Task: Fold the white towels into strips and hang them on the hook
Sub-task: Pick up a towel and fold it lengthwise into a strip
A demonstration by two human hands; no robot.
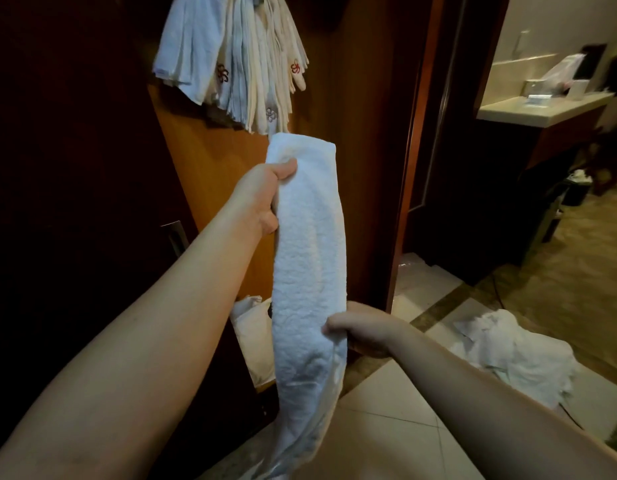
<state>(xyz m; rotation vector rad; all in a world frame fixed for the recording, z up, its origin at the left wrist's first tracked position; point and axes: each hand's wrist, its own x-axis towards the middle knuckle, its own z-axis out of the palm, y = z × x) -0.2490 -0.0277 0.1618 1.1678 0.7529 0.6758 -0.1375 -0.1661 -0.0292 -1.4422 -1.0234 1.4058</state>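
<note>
Currently: folded towel strip (305,244) held below the hung towels (237,60).
Left hand (262,195) pinched its top, right hand (360,332) gripped lower; a loosened grip risked unfolding, since the tail hung slack.

**Around the doorway**

We see a wooden door (210,188) and a dark door frame (435,140). Beyond it, a pale surface (528,110) carries a plastic bag (565,69) and small boxes. Pale floor tiles (397,410) lie below us.

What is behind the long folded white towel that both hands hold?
Behind the long folded white terry towel: orange-brown wooden door and pale bag on the floor. The towel covers part of both.
</note>
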